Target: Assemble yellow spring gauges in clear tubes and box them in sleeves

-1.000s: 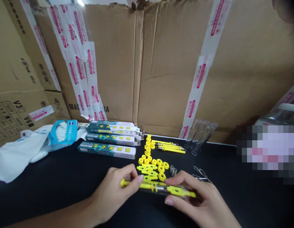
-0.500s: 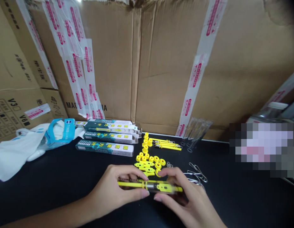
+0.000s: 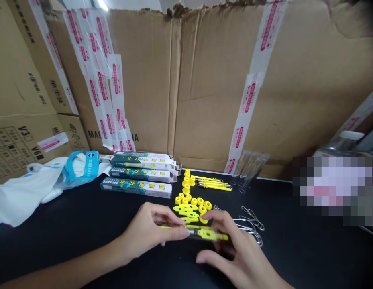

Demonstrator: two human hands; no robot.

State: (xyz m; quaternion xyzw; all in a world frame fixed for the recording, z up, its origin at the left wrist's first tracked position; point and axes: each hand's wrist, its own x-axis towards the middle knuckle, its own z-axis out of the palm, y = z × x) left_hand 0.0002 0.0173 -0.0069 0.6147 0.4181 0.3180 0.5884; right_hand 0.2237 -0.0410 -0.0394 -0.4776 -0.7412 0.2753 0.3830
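A clear-tubed spring scale (image 3: 206, 234) with yellow inner parts lies level in front of me. My left hand (image 3: 151, 228) pinches its left part between thumb and fingers, hiding that end. Around the right end, my right hand (image 3: 237, 249) is open, its thumb apart from the tube and its fingers behind it. Whether those fingers touch the tube I cannot tell. Just beyond are yellow flat strips (image 3: 186, 208), yellow rings (image 3: 208, 205) and small yellow caps (image 3: 185, 200). Bent wire hooks (image 3: 253, 218) lie beside my right hand.
Printed spring-scale boxes (image 3: 136, 187) lie at the back left, near a white and blue plastic bag (image 3: 80, 168). Yellow rods with springs (image 3: 216, 185) and clear tubes (image 3: 249, 168) are farther back. A cardboard wall (image 3: 210, 88) closes off the black table (image 3: 84, 237).
My right thumb has moved down and away from the spring scale, opening the right hand. The left hand keeps hold, its fingers slightly shifted. The view has shifted a little.
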